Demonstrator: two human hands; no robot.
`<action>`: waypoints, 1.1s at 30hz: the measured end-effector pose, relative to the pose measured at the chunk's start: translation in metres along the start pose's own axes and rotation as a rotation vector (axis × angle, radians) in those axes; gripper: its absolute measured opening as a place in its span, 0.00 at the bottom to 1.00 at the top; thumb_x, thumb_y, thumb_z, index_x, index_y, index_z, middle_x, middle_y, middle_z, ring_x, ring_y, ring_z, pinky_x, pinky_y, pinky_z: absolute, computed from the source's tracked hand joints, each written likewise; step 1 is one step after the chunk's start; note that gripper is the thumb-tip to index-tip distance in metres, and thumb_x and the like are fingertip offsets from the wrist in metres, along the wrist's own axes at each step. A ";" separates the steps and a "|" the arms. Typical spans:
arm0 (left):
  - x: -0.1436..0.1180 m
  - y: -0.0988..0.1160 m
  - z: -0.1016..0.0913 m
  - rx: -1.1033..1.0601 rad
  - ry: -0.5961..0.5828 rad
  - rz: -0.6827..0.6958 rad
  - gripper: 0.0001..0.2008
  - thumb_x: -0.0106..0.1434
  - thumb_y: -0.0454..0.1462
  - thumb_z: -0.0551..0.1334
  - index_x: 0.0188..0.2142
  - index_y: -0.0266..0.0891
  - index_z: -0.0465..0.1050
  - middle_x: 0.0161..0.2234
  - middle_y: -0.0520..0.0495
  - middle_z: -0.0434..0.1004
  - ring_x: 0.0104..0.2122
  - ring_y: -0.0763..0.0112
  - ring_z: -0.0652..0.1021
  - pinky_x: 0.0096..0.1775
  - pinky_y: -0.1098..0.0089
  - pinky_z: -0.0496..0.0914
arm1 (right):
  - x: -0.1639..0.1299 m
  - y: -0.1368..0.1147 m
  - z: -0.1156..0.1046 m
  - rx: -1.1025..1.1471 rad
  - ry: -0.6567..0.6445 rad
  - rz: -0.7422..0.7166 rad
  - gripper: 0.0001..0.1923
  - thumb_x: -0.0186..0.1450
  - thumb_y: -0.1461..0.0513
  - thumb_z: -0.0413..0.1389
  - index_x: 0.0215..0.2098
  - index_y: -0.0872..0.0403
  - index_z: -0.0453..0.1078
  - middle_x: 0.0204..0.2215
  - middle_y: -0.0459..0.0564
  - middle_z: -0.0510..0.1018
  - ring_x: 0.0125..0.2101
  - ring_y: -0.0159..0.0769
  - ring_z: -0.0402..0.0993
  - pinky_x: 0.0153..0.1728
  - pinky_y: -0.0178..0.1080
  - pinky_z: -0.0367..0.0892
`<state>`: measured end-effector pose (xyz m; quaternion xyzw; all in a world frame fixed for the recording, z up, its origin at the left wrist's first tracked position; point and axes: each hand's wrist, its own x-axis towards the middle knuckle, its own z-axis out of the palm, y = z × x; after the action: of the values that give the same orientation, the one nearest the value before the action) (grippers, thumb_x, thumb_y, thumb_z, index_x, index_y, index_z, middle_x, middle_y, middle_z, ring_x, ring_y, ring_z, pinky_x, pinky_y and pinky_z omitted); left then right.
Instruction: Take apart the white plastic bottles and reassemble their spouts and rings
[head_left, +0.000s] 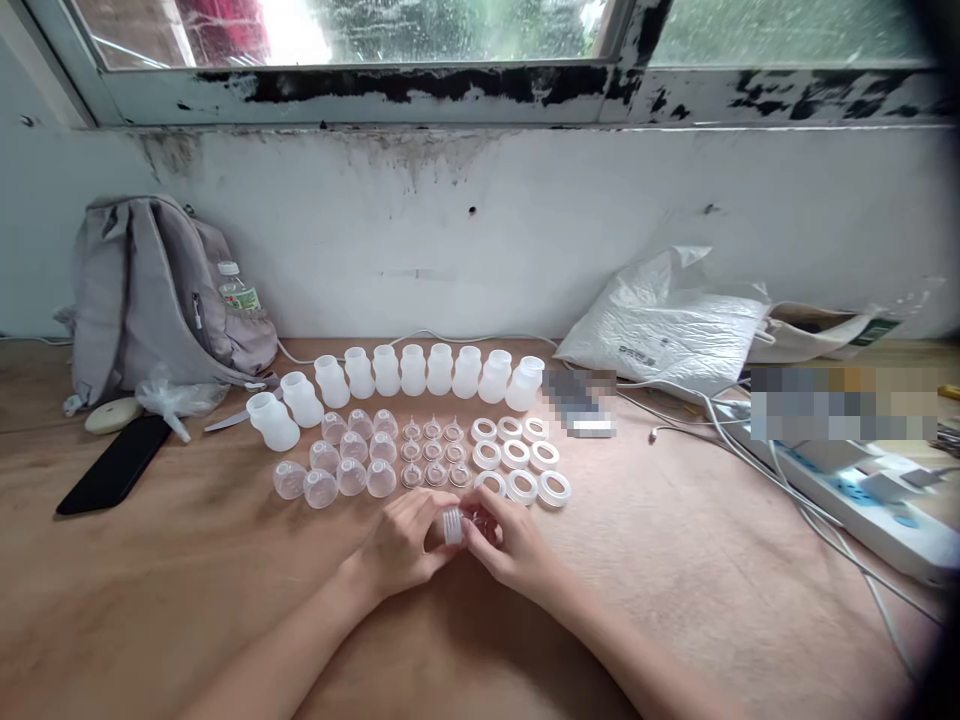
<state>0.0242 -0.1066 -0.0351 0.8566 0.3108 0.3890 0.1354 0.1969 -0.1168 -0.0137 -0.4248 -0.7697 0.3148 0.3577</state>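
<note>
Row of bottles [420, 372] along back of table [187, 580], curving forward at left end. Before it, left to right: caps [349, 460], nipples [433, 452], rings [517, 456]. Hands [457, 545] before these, ring [452, 524] between them. Backpack [157, 295] far left against wall, phone [116, 463] before it. Bag [667, 325] behind right, power strip [862, 500] right.

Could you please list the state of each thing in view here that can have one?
left hand: closed on a white ribbed ring.
right hand: pinching a small clear piece, too hidden to identify.
white bottles: upright, uncapped, in a curved row.
clear caps: loose, in rows.
white rings: lying flat, unattached.
phone: screen dark.
backpack: leaning on the wall, water bottle in its side pocket.
power strip: plugs inserted.
</note>
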 end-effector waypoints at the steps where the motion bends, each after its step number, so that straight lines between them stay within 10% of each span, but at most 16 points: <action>1: 0.001 -0.001 0.000 0.016 0.009 0.027 0.17 0.56 0.35 0.59 0.46 0.40 0.61 0.38 0.46 0.73 0.39 0.67 0.74 0.40 0.67 0.69 | 0.000 0.001 0.002 -0.017 0.007 -0.007 0.02 0.58 0.66 0.49 0.31 0.53 0.60 0.21 0.42 0.63 0.20 0.27 0.59 0.21 0.31 0.56; 33: 0.001 -0.004 -0.014 0.068 -0.044 0.043 0.15 0.54 0.34 0.59 0.42 0.39 0.60 0.37 0.44 0.69 0.39 0.65 0.72 0.39 0.65 0.70 | -0.003 0.008 0.004 -0.266 0.026 -0.069 0.16 0.48 0.74 0.45 0.34 0.53 0.57 0.33 0.48 0.63 0.27 0.31 0.62 0.27 0.33 0.60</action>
<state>0.0130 -0.1031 -0.0269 0.8755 0.3024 0.3621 0.1047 0.1981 -0.1165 -0.0234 -0.4457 -0.8141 0.1922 0.3188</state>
